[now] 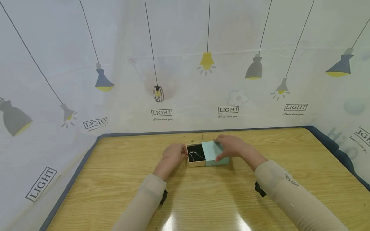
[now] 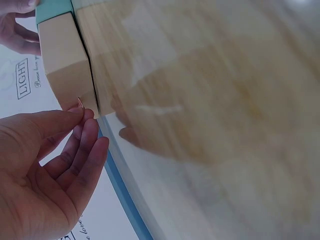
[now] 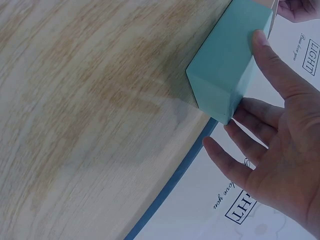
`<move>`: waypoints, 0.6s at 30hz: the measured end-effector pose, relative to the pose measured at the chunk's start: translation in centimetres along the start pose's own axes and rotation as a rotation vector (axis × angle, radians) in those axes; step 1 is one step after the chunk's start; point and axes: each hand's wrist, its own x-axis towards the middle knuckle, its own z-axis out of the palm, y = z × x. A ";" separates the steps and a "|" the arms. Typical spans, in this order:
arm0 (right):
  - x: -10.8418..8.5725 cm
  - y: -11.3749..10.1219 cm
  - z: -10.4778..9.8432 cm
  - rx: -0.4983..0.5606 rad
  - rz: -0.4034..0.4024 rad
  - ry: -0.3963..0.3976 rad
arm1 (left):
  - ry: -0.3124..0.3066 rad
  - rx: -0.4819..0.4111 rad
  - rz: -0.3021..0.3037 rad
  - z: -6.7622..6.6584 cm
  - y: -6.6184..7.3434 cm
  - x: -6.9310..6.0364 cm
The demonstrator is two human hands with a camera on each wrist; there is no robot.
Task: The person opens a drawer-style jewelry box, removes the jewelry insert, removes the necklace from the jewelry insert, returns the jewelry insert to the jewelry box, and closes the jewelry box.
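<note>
A small jewelry box lies on the table in the head view, its mint-green sleeve (image 1: pixel 209 154) partly off the beige drawer (image 1: pixel 197 164). On the drawer's black lining (image 1: pixel 198 149) rests a thin silver chain (image 1: pixel 192 153), too small to tell whether necklace or bracelet. My left hand (image 1: pixel 172 156) pinches a small pull tab (image 2: pixel 80 102) at the drawer's end between thumb and finger. Around the sleeve's right part, my right hand (image 1: pixel 233 147) holds on, thumb on the near side and fingers at the far side.
The wood-grain table (image 1: pixel 121 186) has a dark blue edge (image 1: pixel 138 132). Behind it hangs a pale cloth (image 1: pixel 185 118) printed with lamps and lettering. Light reflections show on the table's near part.
</note>
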 end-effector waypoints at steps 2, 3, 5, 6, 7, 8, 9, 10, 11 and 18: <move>0.0 0.0 0.0 0.002 0.001 -0.001 | 0.003 0.000 0.002 0.0 0.0 0.0; 0.0 0.0 0.0 0.003 0.001 -0.002 | 0.004 -0.001 0.001 0.0 -0.1 0.0; 0.1 0.0 0.0 0.003 0.002 -0.003 | 0.007 -0.001 0.001 0.0 -0.1 0.0; 0.1 0.0 0.0 0.003 0.002 -0.004 | 0.008 -0.003 0.000 0.0 -0.2 0.0; 0.1 0.0 0.0 0.004 0.002 -0.004 | 0.010 -0.001 -0.001 0.0 -0.2 0.0; 0.1 0.0 0.0 0.003 0.002 -0.004 | 0.010 -0.003 -0.002 0.0 -0.2 0.0; 0.2 0.0 0.0 0.002 0.001 -0.004 | 0.009 -0.006 -0.003 0.0 -0.2 0.0; 0.2 0.0 0.0 0.002 0.001 -0.004 | 0.008 -0.005 -0.004 0.0 -0.3 0.0; 0.2 0.0 0.0 0.001 0.001 -0.004 | 0.007 -0.006 -0.006 0.0 -0.3 0.0; 0.1 0.0 -0.1 -0.006 0.001 -0.007 | 0.004 0.003 -0.019 0.0 -0.5 -0.2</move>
